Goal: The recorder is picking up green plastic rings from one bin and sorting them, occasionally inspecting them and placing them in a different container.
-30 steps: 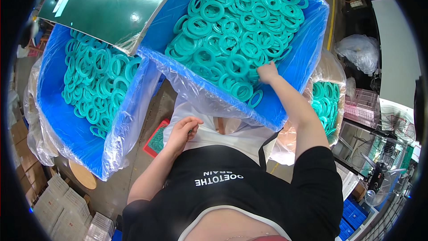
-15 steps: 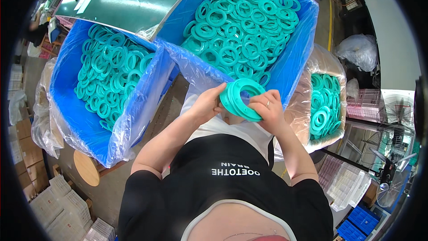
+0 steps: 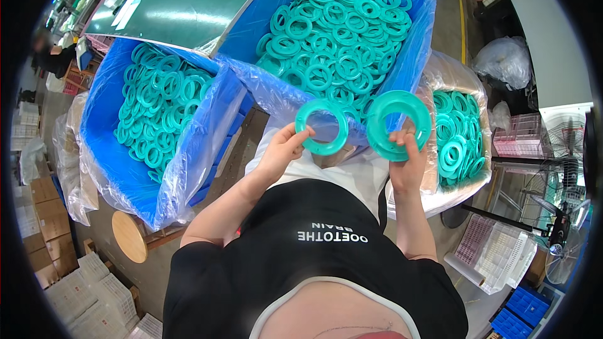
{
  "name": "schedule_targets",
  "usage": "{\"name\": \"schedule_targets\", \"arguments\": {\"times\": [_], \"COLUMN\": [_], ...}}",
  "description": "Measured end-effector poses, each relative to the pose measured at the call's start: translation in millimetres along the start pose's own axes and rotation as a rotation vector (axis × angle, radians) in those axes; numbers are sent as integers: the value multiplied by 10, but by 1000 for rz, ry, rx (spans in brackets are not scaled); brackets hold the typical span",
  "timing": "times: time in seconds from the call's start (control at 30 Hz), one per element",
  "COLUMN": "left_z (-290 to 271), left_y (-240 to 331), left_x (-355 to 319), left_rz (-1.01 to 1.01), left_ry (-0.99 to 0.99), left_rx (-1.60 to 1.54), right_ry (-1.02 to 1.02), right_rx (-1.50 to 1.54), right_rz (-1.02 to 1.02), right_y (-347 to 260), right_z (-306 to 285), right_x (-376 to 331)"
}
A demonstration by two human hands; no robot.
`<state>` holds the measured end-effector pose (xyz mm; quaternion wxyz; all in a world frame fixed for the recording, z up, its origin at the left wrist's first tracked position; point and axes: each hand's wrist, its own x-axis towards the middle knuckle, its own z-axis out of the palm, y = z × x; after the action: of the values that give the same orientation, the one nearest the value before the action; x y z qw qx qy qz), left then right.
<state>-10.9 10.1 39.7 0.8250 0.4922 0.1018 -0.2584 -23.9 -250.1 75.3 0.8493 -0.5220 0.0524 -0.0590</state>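
My left hand pinches one flat teal plastic ring by its left edge, between thumb and fingers. To its right, my right hand grips a small stack of teal rings, with fingers through the hole at the lower edge. The two hands are apart, both in front of my body. Just beyond them stands a large blue bin lined with clear plastic, heaped with similar teal rings.
At left is a second lined blue bin of rings. A plastic-lined carton with rings stands at right. A green table lies beyond the left bin. A round wooden stool and fans stand nearby.
The rings were together in both hands. Now my left hand has drawn one ring away to the left, and my right hand has moved right with the others.
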Motion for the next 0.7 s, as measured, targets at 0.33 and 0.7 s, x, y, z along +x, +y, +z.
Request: {"name": "schedule_targets", "arguments": {"times": [0.33,0.7], "left_z": [465,232], "left_y": [-170,214], "left_x": [-222,9], "left_rz": [149,-21], "left_ry": [-189,-409], "left_rx": [178,534], "right_ry": [175,-290], "right_rx": [151,-422], "right_rz": [367,532], "right_y": [446,89], "right_z": [234,-21], "right_x": [-391,-178]}}
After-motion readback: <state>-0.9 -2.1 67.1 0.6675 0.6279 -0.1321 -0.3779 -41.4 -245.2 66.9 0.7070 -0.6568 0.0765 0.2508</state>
